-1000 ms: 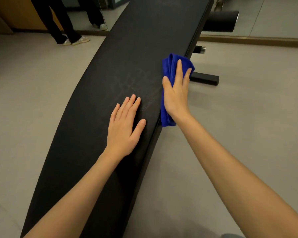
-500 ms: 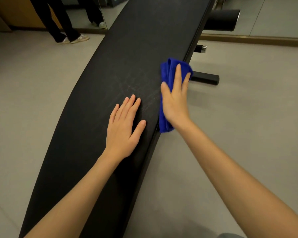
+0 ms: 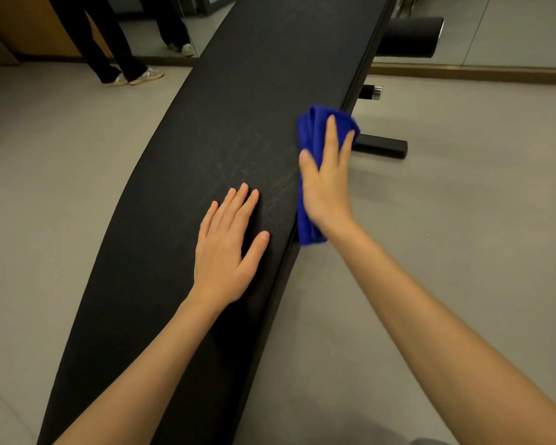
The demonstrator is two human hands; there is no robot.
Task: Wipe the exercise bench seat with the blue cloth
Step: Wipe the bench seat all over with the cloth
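A long, curved black bench seat [image 3: 238, 101] runs from the lower left to the upper right of the head view. The blue cloth [image 3: 312, 130] is bunched on the seat's right edge, with its lower end hanging over the side. My right hand [image 3: 326, 184] presses flat on the cloth with straight fingers. My left hand [image 3: 227, 248] rests flat on the seat's middle, fingers spread, a little to the left of the cloth. Faint wipe streaks show on the seat between the two hands.
A black foam roller pad [image 3: 408, 36] and a chrome-tipped pin [image 3: 371, 92] stick out on the bench's right. A black floor foot [image 3: 382, 147] lies below them. A person's legs and shoes [image 3: 129, 75] stand at the far left by a mirror wall.
My right hand has slid the cloth slightly back toward me along the seat's right edge. My left hand has stayed in place.
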